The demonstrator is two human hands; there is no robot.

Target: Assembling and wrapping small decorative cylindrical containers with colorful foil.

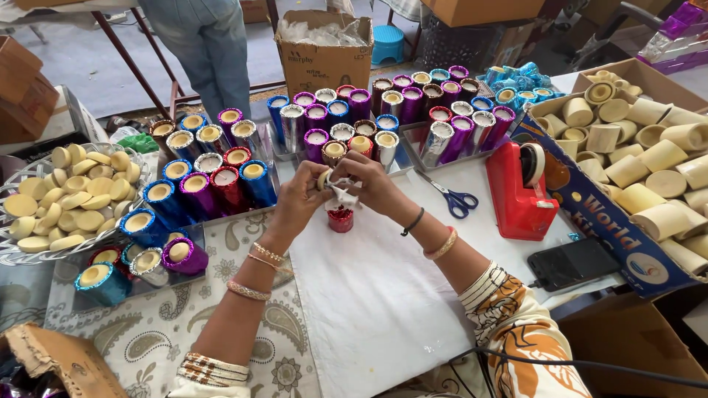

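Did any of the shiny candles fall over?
Yes. On the near tray, several foil-wrapped candles lie tipped on their sides, such as a purple one and a blue one. Those on the far trays stand upright. Both hands, left and right, work a red candle.

candle workshop: foil-wrapped candles (221, 184), cardboard boxes (324, 51)

left hand (299, 200): forearm reaching forward, fingers curled inward, pinching | right hand (372, 184): wrist bent, fingers pinched close against the left | both raised
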